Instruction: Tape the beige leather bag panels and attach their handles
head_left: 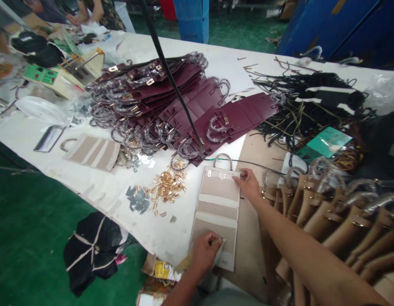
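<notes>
Your beige panel (pixel 218 208) points lengthwise away from you, handle far. Left hand (pixel 203 253) fingers clamp its near end at the desk (pixel 171 231) edge, right hand (pixel 248 183) fingers its far corner.

Looks like a workshop. One big white-covered surface (pixel 98 191) runs diagonally through the whole shot. The floor (pixel 31 221) around it is painted green, glossy and a bit scuffed. Past the surface's far edge stands a blue box (pixel 192 19) with something red (pixel 167 8) just beside it. Off the surface's far right corner there are tall blue panels (pixel 327 25). A black bundle (pixel 91 250) lies on the floor right below the surface's near edge. A black strap (pixel 165 63) hangs down over the surface's middle. The light is flat and even, with soft shadows.
</notes>
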A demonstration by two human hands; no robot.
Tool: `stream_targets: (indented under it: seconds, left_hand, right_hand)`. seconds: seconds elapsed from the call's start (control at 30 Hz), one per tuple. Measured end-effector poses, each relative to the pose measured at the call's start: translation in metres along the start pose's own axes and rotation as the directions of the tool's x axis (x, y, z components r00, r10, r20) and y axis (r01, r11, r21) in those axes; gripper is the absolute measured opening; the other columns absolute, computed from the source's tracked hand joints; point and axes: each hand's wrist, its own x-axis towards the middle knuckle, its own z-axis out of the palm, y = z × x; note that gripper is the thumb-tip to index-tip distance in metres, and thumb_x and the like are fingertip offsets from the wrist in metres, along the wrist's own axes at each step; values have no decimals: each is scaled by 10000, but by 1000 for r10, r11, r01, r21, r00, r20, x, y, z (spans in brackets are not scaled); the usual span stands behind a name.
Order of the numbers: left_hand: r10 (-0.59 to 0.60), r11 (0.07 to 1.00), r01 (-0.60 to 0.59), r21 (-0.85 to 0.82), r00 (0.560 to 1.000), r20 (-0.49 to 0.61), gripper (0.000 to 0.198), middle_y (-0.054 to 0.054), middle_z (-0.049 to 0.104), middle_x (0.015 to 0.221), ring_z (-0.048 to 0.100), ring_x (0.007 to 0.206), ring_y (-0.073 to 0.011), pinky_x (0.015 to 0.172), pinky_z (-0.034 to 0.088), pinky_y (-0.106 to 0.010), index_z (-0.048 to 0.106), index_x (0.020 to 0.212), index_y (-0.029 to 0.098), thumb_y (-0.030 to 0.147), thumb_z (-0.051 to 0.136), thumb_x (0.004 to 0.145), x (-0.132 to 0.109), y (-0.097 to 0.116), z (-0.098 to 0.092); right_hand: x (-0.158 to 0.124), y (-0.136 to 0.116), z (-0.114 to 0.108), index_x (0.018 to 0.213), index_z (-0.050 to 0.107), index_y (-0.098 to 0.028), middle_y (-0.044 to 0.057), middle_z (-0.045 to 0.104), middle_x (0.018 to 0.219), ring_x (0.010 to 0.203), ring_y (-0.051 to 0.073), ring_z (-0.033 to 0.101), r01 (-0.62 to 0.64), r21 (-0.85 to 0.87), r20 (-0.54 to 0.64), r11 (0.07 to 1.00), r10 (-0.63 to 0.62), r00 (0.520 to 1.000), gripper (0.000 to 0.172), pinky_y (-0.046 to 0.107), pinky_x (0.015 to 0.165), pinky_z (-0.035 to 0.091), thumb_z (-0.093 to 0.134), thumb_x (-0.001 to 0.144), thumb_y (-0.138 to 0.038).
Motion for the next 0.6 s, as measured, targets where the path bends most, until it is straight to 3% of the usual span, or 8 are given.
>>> stream_targets:
  seconds: [0.1, 0.17, 0.23, 0.47, 0.6]
  left_hand:
    - [18, 1000, -18, -13, 1000, 2, 240, -12, 672, 728, 576, 699, -168, 652, 372, -272, 709, 788, 169, 391, 630, 835, 1, -2, 0]
    - [32, 999, -32, -17, 999, -6, 246, -13, 673, 733, 583, 707, -170, 653, 375, -270, 705, 784, 169, 396, 628, 840, 1, -3, 1]
    - [32, 999, -32, -12, 999, -16, 245, -13, 675, 733, 587, 707, -171, 657, 376, -272, 708, 787, 169, 398, 634, 836, 1, -4, 1]
    - [31, 999, -32, -22, 999, -31, 235, 1, 651, 687, 565, 668, -159, 622, 342, -270, 726, 789, 168, 386, 646, 820, -1, -9, 3]
    - [36, 998, -39, -53, 998, -41, 224, 1, 646, 689, 555, 667, -156, 627, 338, -270, 725, 777, 168, 376, 647, 811, -2, -11, 2]
  right_hand:
    - [12, -7, -4, 1041, 681, -242, 5, 697, 862, 732, 194, 612, -114, -72, 56, 991, 118, 991, 392, 304, 665, 426, 692, 760, -514]
    - [19, -11, -7, 892, 704, -241, 12, 706, 817, 723, 200, 616, -121, -100, 83, 988, 129, 988, 292, 302, 640, 402, 648, 796, -511]
    - [20, -14, -10, 842, 710, -240, 17, 709, 800, 718, 204, 614, -112, -105, 81, 988, 120, 989, 299, 303, 628, 389, 624, 814, -525]
    - [-1, -13, -11, 1181, 660, -242, -14, 660, 821, 728, 184, 605, 0, -90, 133, 996, 12, 991, 506, 307, 690, 441, 691, 757, -517]
    - [-4, -14, -17, 1482, 431, -195, 33, 657, 1031, 764, 185, 609, 65, -88, 271, 994, -39, 962, 887, 333, 747, 485, 741, 708, -496]
